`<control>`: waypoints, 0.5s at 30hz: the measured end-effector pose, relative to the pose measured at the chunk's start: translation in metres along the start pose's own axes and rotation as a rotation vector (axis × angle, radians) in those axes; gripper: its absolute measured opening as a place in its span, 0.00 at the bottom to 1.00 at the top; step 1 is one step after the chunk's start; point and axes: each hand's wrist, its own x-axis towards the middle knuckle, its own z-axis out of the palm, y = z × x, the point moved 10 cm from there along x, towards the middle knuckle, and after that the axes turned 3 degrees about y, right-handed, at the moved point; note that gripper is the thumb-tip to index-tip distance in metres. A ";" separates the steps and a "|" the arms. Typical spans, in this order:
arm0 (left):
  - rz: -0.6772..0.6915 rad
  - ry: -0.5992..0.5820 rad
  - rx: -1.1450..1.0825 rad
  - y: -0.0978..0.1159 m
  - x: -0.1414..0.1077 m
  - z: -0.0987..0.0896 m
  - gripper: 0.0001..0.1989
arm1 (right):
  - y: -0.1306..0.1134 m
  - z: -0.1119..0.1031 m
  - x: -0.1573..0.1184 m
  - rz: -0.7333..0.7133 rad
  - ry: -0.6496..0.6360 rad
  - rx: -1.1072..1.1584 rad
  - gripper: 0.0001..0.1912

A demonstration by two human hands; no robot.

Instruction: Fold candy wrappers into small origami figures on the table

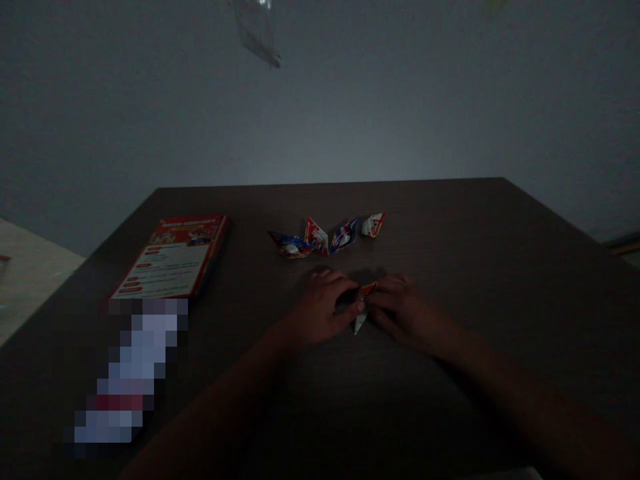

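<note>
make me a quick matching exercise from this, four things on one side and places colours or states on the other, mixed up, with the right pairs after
1. printed stack
2. left hand
3. wall
4. tabletop

A. dark brown, beneath the row of folded papers
B. on the left of the table, red along its far edge
C. grey, beyond the table
D. fingers at a small folded piece

Pairs: 1-B, 2-D, 3-C, 4-A
</note>
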 end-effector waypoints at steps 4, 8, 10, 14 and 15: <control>0.037 -0.024 -0.047 0.001 -0.002 0.001 0.14 | 0.002 -0.001 0.001 0.025 0.001 0.102 0.09; 0.059 -0.015 -0.023 0.000 -0.002 0.002 0.16 | 0.009 -0.010 0.002 0.057 0.064 0.299 0.10; 0.065 -0.001 0.038 -0.001 -0.002 0.003 0.12 | 0.010 -0.011 0.002 0.060 0.077 0.402 0.11; 0.136 0.002 0.169 0.005 -0.002 0.004 0.11 | 0.014 -0.008 0.001 0.080 0.089 0.521 0.11; 0.154 0.008 0.195 0.007 -0.002 0.003 0.12 | 0.015 -0.007 0.001 0.088 0.090 0.537 0.11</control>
